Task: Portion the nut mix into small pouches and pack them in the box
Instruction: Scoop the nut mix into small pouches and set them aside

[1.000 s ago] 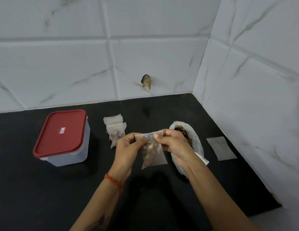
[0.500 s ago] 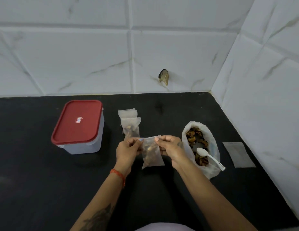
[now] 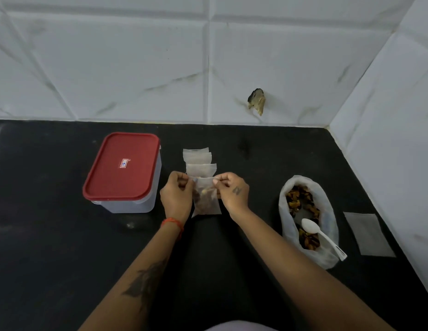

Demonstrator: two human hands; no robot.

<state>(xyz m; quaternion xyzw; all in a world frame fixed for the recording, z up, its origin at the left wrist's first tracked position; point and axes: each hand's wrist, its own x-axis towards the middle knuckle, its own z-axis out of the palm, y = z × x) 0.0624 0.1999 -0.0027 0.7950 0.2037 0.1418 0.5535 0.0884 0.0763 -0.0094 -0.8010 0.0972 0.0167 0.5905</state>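
A small clear pouch (image 3: 206, 199) with nut mix in its lower half hangs between my hands over the black counter (image 3: 53, 259). My left hand (image 3: 176, 195) pinches its top left corner and my right hand (image 3: 232, 191) pinches the top right. Just behind it lie filled pouches (image 3: 198, 162), overlapping in a short row. The box (image 3: 123, 173), translucent with a red lid on, stands to the left. At the right, an open white bag of nut mix (image 3: 308, 220) lies on the counter with a white spoon (image 3: 321, 232) resting in it.
An empty flat pouch (image 3: 368, 234) lies at the far right near the tiled side wall (image 3: 387, 139). The tiled back wall (image 3: 136, 68) has a chipped hole (image 3: 256, 101) low down.
My hands carried the pouch away from me and left, up to the row of filled pouches. The view tilted down, bringing the spoon and bag fully into sight.
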